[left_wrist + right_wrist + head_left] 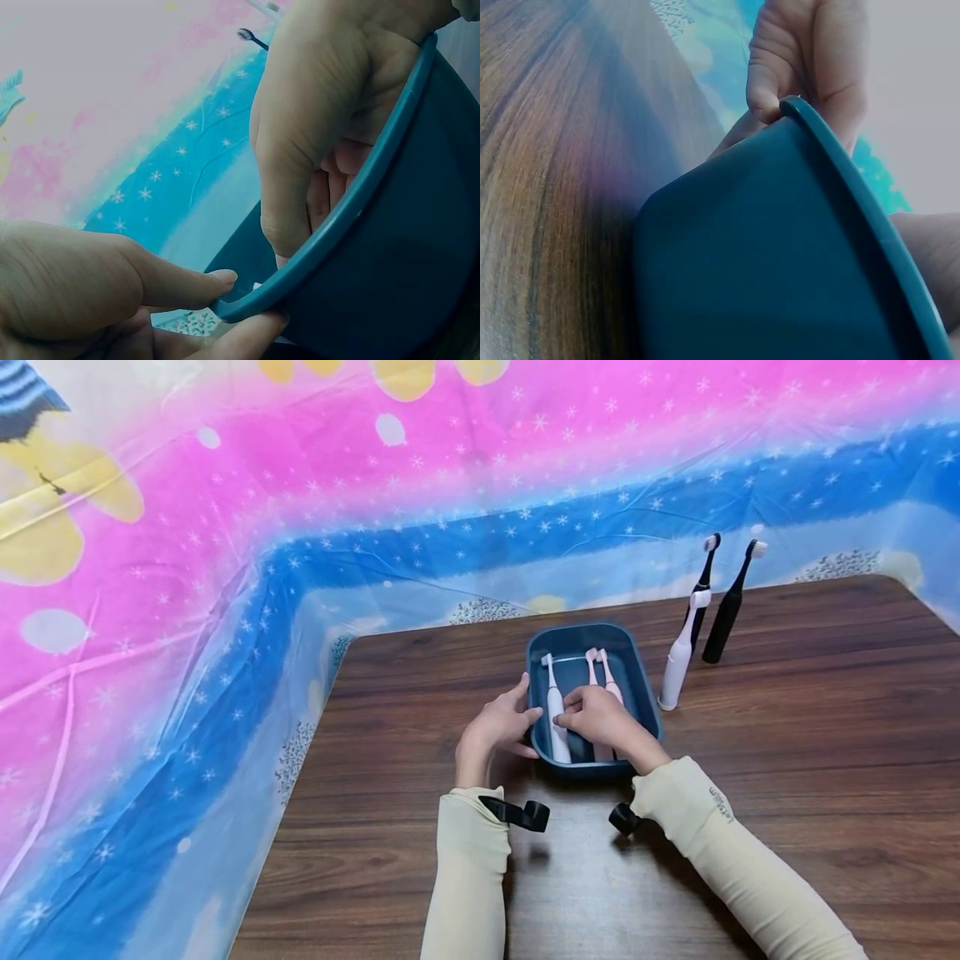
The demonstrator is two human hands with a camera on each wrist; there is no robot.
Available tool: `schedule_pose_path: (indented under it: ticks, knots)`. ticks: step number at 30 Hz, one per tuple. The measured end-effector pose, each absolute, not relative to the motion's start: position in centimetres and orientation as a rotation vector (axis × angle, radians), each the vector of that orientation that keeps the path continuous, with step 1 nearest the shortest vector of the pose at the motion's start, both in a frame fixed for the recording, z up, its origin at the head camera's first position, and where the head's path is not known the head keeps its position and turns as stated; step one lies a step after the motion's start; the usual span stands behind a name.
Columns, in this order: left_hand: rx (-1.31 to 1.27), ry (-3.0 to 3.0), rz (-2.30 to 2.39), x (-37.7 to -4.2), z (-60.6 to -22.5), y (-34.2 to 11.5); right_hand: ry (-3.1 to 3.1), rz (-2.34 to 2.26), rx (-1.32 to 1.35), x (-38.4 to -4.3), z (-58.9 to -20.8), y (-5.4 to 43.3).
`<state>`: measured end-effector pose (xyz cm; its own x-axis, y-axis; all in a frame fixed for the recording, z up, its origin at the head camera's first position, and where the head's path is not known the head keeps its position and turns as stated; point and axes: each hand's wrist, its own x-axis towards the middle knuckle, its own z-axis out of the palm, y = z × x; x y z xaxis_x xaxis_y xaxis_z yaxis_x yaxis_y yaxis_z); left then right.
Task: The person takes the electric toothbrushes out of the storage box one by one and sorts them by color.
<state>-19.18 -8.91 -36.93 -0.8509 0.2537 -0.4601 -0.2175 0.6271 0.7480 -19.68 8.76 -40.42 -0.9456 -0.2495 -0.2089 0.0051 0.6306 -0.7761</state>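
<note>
Head view: here's the white electric toothbrush point(555, 702) in the blue tray point(577, 639), long axis running away from the viewer, just left of the right hand point(600, 718), the nearer one, whose fingertips are at it; clenched on it or released, I can't tell. Left wrist: the left hand point(112, 292) pinches the tray's rim. Right wrist: the tray hides the right grip's fingertips.

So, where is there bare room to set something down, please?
The table is bare left of the left hand, and right of the right sleeve, nearer than the standing toothbrushes. It is crowded among those and inside the tray, where the right hand reaches among a white toothbrush and two pink toothbrushes.
</note>
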Motion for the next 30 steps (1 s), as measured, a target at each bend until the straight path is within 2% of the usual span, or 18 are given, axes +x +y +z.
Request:
schedule_pose_path:
  ticks: [30]
  knots:
    - [0.008, 2.302, 1.177, -19.34, -37.11, -8.79, 2.517, -1.293, -0.177, -19.82, -40.84, 8.96]
